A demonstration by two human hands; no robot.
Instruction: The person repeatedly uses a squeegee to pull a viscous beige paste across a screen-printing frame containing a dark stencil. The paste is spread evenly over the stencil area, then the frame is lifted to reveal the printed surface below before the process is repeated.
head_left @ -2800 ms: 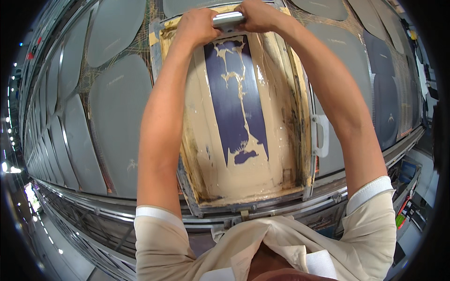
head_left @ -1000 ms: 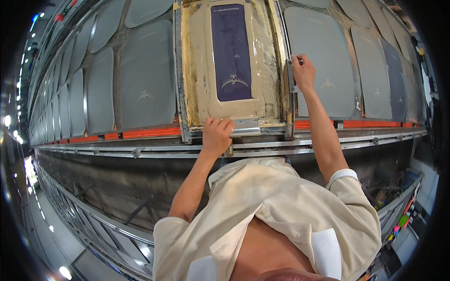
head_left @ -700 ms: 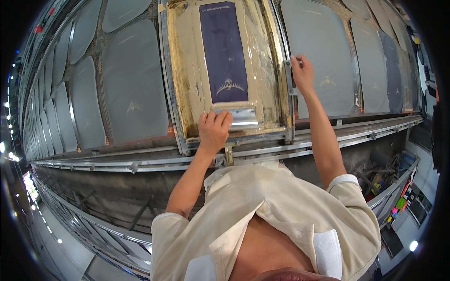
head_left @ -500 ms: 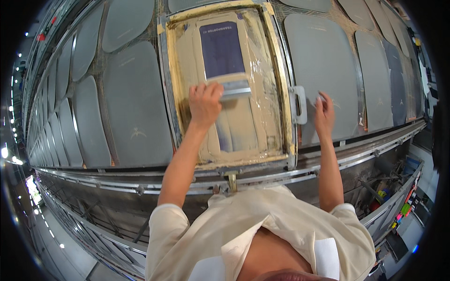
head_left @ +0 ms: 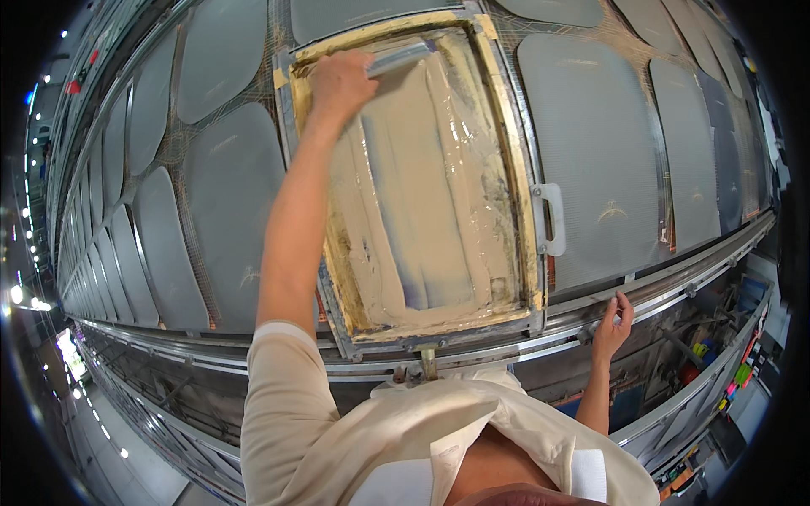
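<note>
At the far end of a screen-printing frame (head_left: 517, 177), my left hand (head_left: 342, 84) is closed around one end of a metal-edged squeegee (head_left: 401, 59). The squeegee lies crosswise on the screen, which is coated with thick beige ink (head_left: 422, 169). Ridges of wet ink run lengthwise along both sides of the wiped strip, and a bluish patch shows through at its near end. My right hand (head_left: 613, 325) is away from the frame, above the metal rail, its fingers loosely bent and apart, with nothing visible in it.
A pale grey handle (head_left: 553, 219) sticks out from the frame's right side. Grey rounded panels (head_left: 582, 160) lie in rows on the long table to both sides. A metal rail (head_left: 658, 308) runs along the near edge. Coloured items (head_left: 741, 375) sit at the lower right.
My left hand has pushed the squeegee to the far end, and beige ink now covers the dark rectangle. My right hand has dropped nearer to me, from over the panel to the rail.
</note>
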